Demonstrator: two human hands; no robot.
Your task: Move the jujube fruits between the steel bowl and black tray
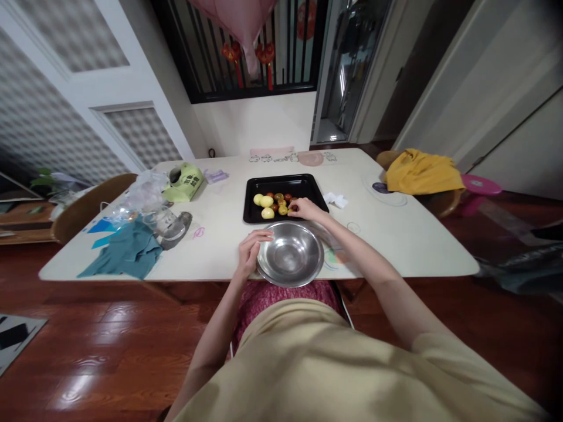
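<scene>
A shiny metal bowl [291,255] sits at the table's near edge with nothing in it. My left hand [253,249] is on its left rim, fingers over the edge and thumb outside. Beyond the bowl lies a black rectangular tray [303,186]. Small round fruit like cherry tomatoes [282,205], red, brownish and yellow-green, are gathered in it. Larger pale yellow round fruits [266,201] rest at their left; their kind is unclear. My right hand [307,209] reaches over the tray's near right side, fingertips pinched on a cherry tomato that they partly cover.
On the left of the white table [224,246] are a teal cloth [125,249], a clear plastic bag [143,190], a glass jar [165,223] and a green printed visor-like item [185,181]. A crumpled tissue [335,200] lies right of the tray. Yellow clothing [422,173] drapes a chair.
</scene>
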